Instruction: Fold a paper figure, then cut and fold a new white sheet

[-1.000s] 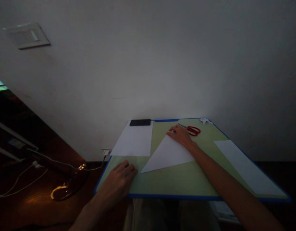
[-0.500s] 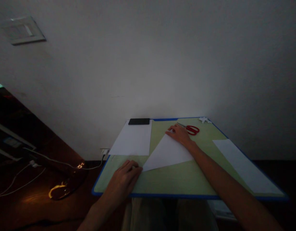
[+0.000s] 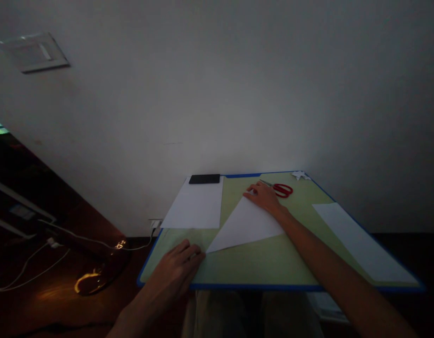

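A white sheet folded into a triangle [image 3: 245, 224] lies on a green board with a blue rim [image 3: 273, 263]. My right hand [image 3: 265, 197] lies flat on the triangle's far corner, fingers stretched out. My left hand [image 3: 177, 265] rests on the board with its fingertips at the triangle's near left tip, fingers loosely extended. Red-handled scissors [image 3: 281, 189] lie just beyond my right hand.
A flat white sheet [image 3: 196, 205] with a black phone [image 3: 204, 179] at its far end lies on the board's left. A white paper strip [image 3: 358, 239] lies on the right, a small paper cut-out [image 3: 300, 175] at the far corner. Cables and a lit object [image 3: 93, 277] are left of the board.
Both hands stay on the triangle's two corners. The left hand's fingertips have slid slightly towards the triangle's tip. The view shifted a little.
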`<control>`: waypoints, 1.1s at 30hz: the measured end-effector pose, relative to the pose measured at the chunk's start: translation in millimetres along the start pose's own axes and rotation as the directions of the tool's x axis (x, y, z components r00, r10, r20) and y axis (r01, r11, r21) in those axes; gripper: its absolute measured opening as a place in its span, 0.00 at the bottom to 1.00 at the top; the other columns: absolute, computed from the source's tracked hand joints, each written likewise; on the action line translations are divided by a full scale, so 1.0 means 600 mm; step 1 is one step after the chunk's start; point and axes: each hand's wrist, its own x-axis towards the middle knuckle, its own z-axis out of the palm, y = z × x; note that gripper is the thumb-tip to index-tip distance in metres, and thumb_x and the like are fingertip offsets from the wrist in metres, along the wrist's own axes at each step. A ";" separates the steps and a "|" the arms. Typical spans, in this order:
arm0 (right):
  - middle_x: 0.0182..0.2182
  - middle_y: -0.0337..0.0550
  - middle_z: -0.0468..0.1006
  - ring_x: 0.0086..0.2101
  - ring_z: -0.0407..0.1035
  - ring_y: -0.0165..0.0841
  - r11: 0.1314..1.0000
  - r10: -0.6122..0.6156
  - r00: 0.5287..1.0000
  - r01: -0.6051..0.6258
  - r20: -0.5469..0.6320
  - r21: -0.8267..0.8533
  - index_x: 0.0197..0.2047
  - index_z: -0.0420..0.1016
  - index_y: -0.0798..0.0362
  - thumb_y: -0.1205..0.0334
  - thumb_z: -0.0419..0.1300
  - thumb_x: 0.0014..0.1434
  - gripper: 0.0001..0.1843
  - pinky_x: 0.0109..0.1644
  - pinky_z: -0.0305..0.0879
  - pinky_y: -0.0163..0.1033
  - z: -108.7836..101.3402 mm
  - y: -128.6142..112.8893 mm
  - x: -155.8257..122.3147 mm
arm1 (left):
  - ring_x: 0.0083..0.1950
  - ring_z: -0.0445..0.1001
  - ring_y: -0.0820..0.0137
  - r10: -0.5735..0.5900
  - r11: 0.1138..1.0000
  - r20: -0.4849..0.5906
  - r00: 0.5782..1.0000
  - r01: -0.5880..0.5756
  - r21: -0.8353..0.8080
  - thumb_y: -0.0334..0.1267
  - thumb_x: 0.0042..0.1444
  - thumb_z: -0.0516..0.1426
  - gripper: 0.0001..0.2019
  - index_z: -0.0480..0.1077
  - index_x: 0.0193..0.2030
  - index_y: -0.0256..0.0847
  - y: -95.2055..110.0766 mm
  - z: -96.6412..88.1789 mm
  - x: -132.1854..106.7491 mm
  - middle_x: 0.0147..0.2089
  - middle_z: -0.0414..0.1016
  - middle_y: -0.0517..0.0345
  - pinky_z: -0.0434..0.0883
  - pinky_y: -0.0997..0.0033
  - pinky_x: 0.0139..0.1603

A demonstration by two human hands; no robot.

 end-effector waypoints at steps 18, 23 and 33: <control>0.39 0.42 0.78 0.40 0.73 0.36 0.999 0.027 1.000 -0.027 0.016 0.040 0.45 0.81 0.47 0.51 0.61 0.62 0.14 0.43 0.60 0.39 0.004 0.004 0.004 | 0.41 0.72 0.62 0.014 1.000 -0.090 0.996 -0.014 0.000 0.27 0.67 0.48 0.13 0.73 0.48 0.37 -0.002 0.013 -0.007 0.41 0.76 0.48 0.74 0.60 0.41; 0.39 0.43 0.79 0.40 0.73 0.36 0.999 0.036 0.999 -0.037 0.033 0.035 0.46 0.81 0.47 0.51 0.61 0.62 0.14 0.42 0.60 0.39 -0.003 -0.001 0.004 | 0.41 0.73 0.62 -0.027 1.000 -0.131 0.991 0.029 0.008 0.28 0.66 0.50 0.11 0.73 0.46 0.38 0.000 0.010 -0.004 0.40 0.76 0.49 0.75 0.58 0.44; 0.41 0.43 0.79 0.39 0.73 0.34 0.999 -0.020 0.995 0.024 0.093 -0.043 0.47 0.79 0.48 0.52 0.59 0.64 0.14 0.43 0.62 0.38 -0.014 -0.006 0.011 | 0.72 0.60 0.56 -0.080 0.988 -0.150 0.985 0.058 -0.146 0.18 0.60 0.49 0.26 0.66 0.63 0.38 0.029 0.095 0.162 0.65 0.68 0.42 0.69 0.45 0.65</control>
